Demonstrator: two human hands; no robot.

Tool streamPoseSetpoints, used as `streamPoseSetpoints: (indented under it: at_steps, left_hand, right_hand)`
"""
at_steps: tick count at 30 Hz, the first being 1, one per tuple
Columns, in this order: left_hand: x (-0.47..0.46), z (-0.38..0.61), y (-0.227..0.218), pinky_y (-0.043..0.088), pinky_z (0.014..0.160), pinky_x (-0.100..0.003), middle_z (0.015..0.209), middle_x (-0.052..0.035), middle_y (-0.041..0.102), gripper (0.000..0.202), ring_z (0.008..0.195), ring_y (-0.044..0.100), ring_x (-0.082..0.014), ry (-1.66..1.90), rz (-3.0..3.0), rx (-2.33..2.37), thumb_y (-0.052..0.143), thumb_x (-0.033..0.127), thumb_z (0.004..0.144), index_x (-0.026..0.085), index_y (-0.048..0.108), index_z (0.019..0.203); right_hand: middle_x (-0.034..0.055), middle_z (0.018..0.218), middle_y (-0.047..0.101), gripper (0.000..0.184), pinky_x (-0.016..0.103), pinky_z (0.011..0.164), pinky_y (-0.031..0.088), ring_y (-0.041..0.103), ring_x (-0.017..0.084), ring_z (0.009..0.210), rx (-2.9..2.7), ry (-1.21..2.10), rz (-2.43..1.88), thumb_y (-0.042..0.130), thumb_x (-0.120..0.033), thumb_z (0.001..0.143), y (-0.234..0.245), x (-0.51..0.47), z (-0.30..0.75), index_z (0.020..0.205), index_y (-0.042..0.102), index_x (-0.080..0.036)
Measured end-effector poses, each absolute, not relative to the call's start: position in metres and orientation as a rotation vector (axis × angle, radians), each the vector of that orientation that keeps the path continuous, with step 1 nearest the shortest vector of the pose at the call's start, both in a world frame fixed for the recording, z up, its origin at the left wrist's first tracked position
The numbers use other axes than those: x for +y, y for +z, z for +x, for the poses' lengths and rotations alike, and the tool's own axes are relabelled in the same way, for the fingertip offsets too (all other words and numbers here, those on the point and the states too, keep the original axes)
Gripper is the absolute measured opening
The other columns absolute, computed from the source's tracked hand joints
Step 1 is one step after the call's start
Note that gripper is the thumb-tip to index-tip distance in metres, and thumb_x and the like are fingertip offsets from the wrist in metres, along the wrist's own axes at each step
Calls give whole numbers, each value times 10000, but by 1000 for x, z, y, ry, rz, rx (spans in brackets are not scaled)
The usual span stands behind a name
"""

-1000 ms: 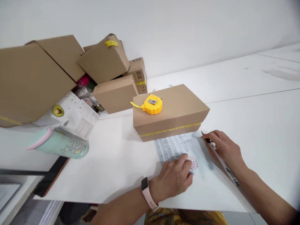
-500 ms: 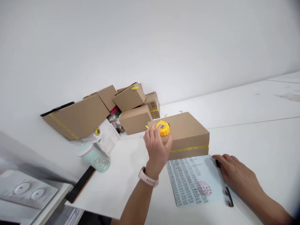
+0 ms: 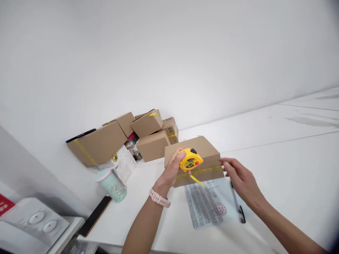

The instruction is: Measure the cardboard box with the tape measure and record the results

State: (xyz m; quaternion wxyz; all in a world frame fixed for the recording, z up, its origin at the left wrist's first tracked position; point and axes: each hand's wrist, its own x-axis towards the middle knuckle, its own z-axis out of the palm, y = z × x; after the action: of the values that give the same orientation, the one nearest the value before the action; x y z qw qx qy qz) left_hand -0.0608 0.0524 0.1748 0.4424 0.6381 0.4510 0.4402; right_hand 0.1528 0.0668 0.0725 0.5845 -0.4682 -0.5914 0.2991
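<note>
My left hand [image 3: 173, 165] grips a yellow tape measure [image 3: 190, 159] in front of a brown cardboard box [image 3: 194, 146]. A short length of yellow blade [image 3: 196, 180] sticks out of its lower side, over a handwritten sheet [image 3: 202, 204] with a red round stamp. At the box's right front corner is my right hand [image 3: 238, 176], fingers bent and slightly apart, with nothing visible in them. Its fingertips are close to the end of a yellow strip [image 3: 209, 170] running along the box's front side. Beneath that hand a black pen [image 3: 238, 204] lies on the sheet's right edge.
Several cardboard boxes [image 3: 152, 144] are stacked against the wall at the back left. Before them stand a printed white package [image 3: 124, 164] and a mint-green tumbler [image 3: 113, 186]. A dark flat object [image 3: 95, 216] lies along the white table's left edge.
My left hand has lifted the tape measure off the box top and turned it, bringing it forward. My right hand has left the pen and risen to the box's right corner.
</note>
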Motion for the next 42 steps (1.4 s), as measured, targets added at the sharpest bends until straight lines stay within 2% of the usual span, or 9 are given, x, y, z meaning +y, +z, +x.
streamPoseSetpoints:
  at_steps: [4,11,16,18,21,23,31,35,42]
  left_hand:
    - [41,-55,175,478,479,-214,972,-77,653,520,767,621,-181,1019,1423,1008,621,565,803,165,575,1131]
    - [42,-74,168,498,507,-228,1014,-111,682,512,880,634,-225,1014,1377,980,646,552,796,145,647,1106]
    - [62,-135,188,493,498,-227,976,-94,713,460,795,654,-200,1126,1297,1035,637,500,807,147,673,1099]
    - [72,-169,195,468,472,-215,940,-86,717,392,757,657,-189,1162,1249,1095,628,460,826,146,675,1055]
    - [87,-216,195,453,469,-206,884,-69,715,316,714,651,-166,1181,1181,1187,610,396,866,147,670,1052]
    - [95,-236,190,466,489,-216,860,-58,703,286,690,638,-154,1174,1157,1233,586,369,904,143,666,1060]
    - [127,-256,164,547,882,-446,1253,-102,594,361,1055,624,-235,1077,1158,1296,603,359,949,168,570,1253]
    - [144,-257,151,547,881,-446,1252,-102,595,361,1055,624,-235,1034,1166,1289,603,358,949,167,570,1253]
    - [157,-256,135,511,576,-250,939,-77,676,368,697,619,-147,1011,1171,1221,593,447,911,142,639,1112]
  right_hand:
    - [91,981,681,588,367,799,472,588,245,959,-1452,1397,-939,324,-640,950,128,58,140,966,730,-215]
    - [13,752,572,359,275,644,453,519,146,710,-1292,1626,-843,655,-554,835,140,63,138,846,724,-203]
    - [8,678,563,178,259,570,465,468,109,583,-1151,1463,-929,693,-339,865,159,120,158,779,676,-183]
    - [42,841,651,71,266,674,505,533,109,662,-1129,1395,-991,663,-236,895,163,147,166,860,673,-175]
    - [97,1223,630,259,378,860,539,630,183,976,-1133,1342,-1105,594,-312,955,154,177,168,1180,634,-191]
    - [102,1305,590,317,426,893,536,621,210,1064,-1142,1304,-1186,567,-350,970,141,191,163,1254,601,-215]
    - [115,1201,637,265,393,878,527,622,222,1038,-1235,1090,-1428,616,-310,931,102,222,150,1154,635,-167]
    - [99,994,693,142,338,804,496,622,247,967,-1341,1034,-1488,684,-320,827,96,223,143,884,640,-197]
    - [107,1016,712,284,333,688,486,652,251,884,-1435,1045,-1541,649,-458,785,93,221,133,918,618,-209]
